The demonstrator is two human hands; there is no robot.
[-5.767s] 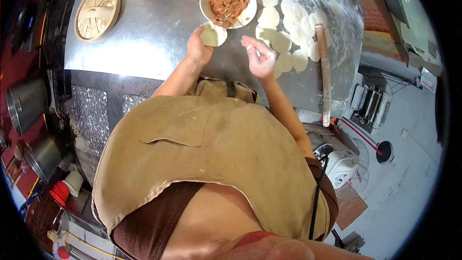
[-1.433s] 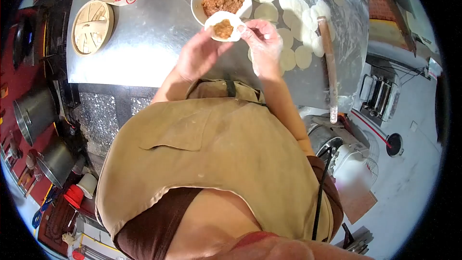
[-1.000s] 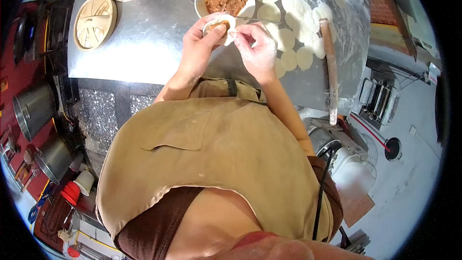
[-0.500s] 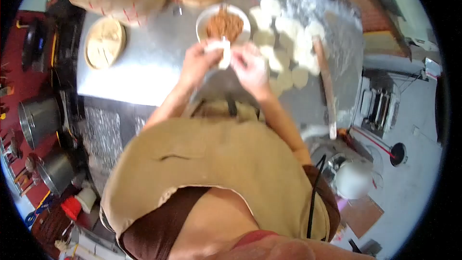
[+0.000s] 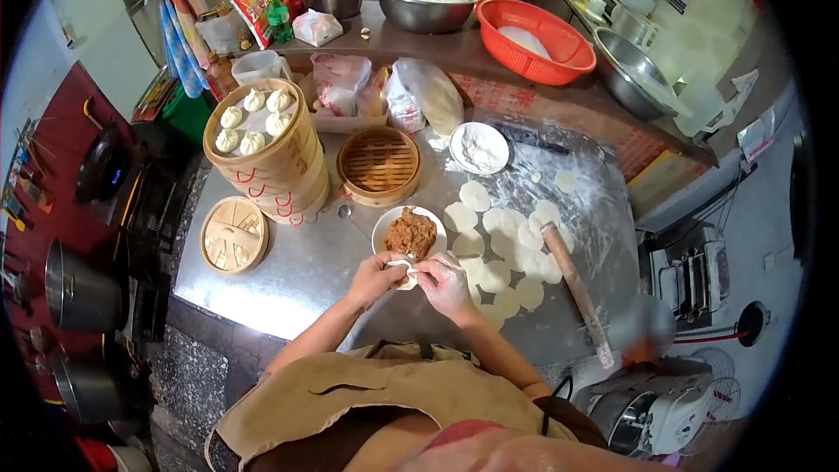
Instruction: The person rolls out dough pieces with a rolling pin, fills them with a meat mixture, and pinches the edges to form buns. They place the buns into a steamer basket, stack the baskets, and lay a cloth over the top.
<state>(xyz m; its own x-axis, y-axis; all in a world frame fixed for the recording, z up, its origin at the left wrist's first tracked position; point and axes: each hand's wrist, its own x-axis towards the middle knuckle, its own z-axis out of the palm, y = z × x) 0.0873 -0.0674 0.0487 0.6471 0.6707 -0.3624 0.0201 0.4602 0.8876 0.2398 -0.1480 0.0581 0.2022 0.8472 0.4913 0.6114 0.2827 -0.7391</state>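
A partly pleated bun of white dough sits between my two hands. My left hand cups it from the left, thumb on the dough. From the other side, the floury fingers of my right hand pinch its edge. Just beyond my hands stands a white bowl of brown meat filling. Flat round dough wrappers lie spread and overlapping to the right. A floured rolling pin rests at their right side. What lies inside the bun is mostly hidden by my fingers.
Stacked bamboo steamers with several pleated buns stand at the back left. Nearby are a steamer lid, an open bamboo steamer, a spoon and a flour bowl. A raised counter behind holds a red basket.
My view has tilted up, bringing the back counter into sight and sharpening from blur. Both hands still hold the bun close to the filling bowl.
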